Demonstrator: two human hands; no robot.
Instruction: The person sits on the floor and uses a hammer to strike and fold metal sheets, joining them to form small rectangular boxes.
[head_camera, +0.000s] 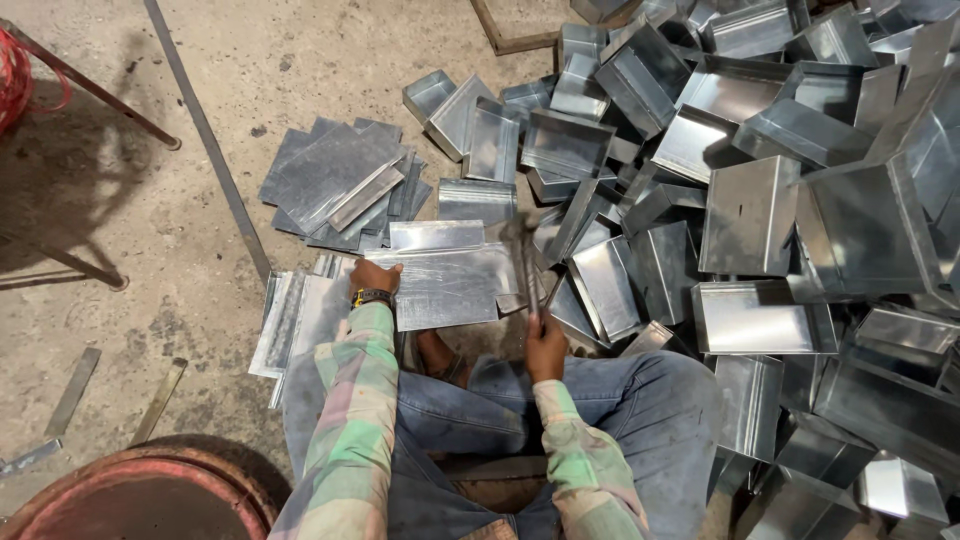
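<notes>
You are looking down at a rough concrete floor (150, 210), pale grey, stained and scuffed, with soft shadow pooling at the left. A long thin metal rod (205, 135) lies across it on a slant. At the far left a red coil (15, 75) hangs by a slim metal frame leg (95, 90). A rusty round drum rim (150, 495) curves in the lower-left corner, and flat metal strips (70, 395) lie near it.
</notes>
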